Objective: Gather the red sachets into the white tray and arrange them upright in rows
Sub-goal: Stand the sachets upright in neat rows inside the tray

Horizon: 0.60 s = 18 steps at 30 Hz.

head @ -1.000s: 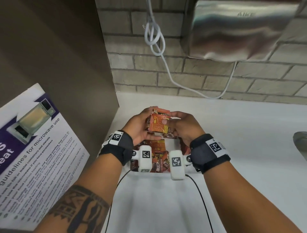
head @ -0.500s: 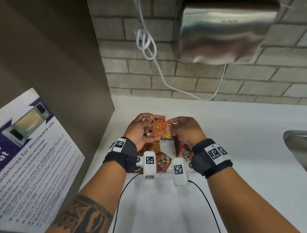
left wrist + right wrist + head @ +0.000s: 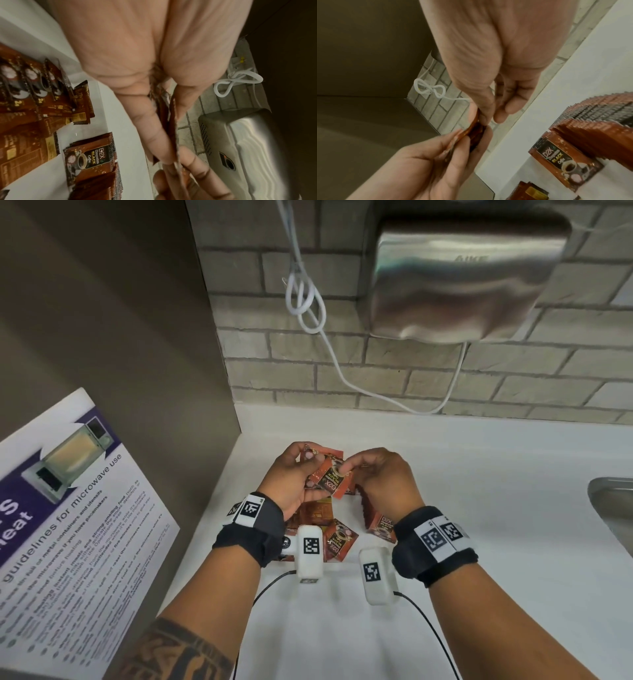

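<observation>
Over the white tray (image 3: 356,546), my left hand (image 3: 310,470) grips a small stack of red sachets (image 3: 330,475) by its edges. My right hand (image 3: 343,469) pinches the front sachet of that stack between thumb and forefinger; it lies tilted, printed face up. In the left wrist view the held sachets (image 3: 172,128) show edge-on between my fingers. A row of upright sachets (image 3: 597,119) stands in the tray under my right wrist. More loose sachets (image 3: 339,537) lie flat or lean there. My wrists hide most of the tray.
A steel hand dryer (image 3: 462,278) hangs on the brick wall with a looped white cable (image 3: 305,299). A brown panel (image 3: 113,320) and a microwave poster (image 3: 68,508) close the left side. A steel sink (image 3: 613,508) edges in at the right on the white counter (image 3: 479,474).
The front sachet has turned from upright with its text side showing to tilted with its coffee-cup face showing. Both hands sit a little lower over the tray, and the head view has shifted.
</observation>
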Available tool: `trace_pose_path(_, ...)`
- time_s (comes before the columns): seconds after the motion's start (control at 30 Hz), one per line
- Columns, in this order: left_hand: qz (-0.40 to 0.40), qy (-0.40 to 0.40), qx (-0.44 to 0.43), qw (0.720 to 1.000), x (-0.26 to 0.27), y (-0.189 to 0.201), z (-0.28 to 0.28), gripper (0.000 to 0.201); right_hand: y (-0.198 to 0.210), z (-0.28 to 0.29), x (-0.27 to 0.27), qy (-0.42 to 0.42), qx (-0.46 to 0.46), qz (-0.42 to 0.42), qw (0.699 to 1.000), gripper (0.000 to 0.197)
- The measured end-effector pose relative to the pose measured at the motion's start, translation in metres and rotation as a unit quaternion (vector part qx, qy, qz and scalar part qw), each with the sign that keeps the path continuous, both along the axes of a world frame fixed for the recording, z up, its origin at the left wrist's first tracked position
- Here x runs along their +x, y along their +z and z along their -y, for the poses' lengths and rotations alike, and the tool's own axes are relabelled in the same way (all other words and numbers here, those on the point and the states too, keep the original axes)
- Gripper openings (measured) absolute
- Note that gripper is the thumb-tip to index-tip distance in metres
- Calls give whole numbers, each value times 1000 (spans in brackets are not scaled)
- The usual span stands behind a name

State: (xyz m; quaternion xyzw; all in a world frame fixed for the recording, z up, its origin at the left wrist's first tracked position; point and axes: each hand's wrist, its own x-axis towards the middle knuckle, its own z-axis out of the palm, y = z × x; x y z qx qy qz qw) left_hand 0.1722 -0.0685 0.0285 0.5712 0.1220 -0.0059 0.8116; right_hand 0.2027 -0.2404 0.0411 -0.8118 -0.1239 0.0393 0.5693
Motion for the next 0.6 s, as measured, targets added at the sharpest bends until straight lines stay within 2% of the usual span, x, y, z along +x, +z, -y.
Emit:
trace_pose_path(0.17,17,28,20,999,1,-6,6,21,-4,-1,4,-5,90,-107,990,40)
trace_pose_path(0.3,23,62,54,996,5,-9,11,24,-6,-7,4,-16,190,-189,963,25)
trace_pose_path(0.33,24,68,54,996,6,-9,12,24,-8,-8,4,-24,188,-196,962,23)
trace_pose_path(0.43,22,76,49,996,8,-11,11,24,-12,-6,5,-32,58,-110,992,22)
trace_pose_path(0.47,20,79,45,996,8,-12,10,25,-12,-4,6,-32,66,-109,991,26)
trace_pose_path(0.53,13,81,39,996,8,-15,7,25,-9,1,7,-15,157,-166,973,41)
trace_pose_path(0.6,9,79,26,996,7,-16,5,25,-5,4,9,10,240,-229,943,41)
